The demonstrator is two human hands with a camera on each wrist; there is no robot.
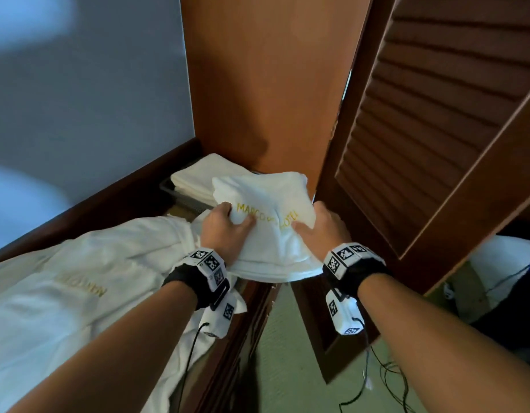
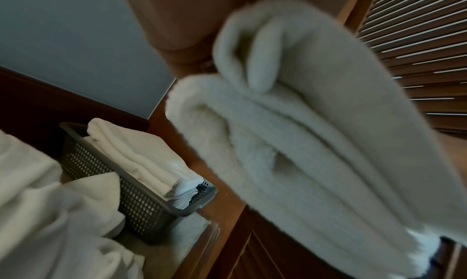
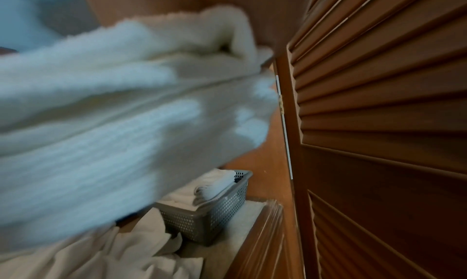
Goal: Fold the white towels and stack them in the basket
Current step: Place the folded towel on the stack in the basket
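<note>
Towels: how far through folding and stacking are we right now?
Done: folded towels already sit stacked in the grey basket. In hand: the left hand and right hand hold another folded towel above it. Left: set it down, then fold the loose white pile nearby.

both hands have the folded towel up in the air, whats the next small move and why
Probably carry the folded towel forward and lower it onto the stack in the basket: both hands grip it above the basket, which already holds folded towels.
</note>
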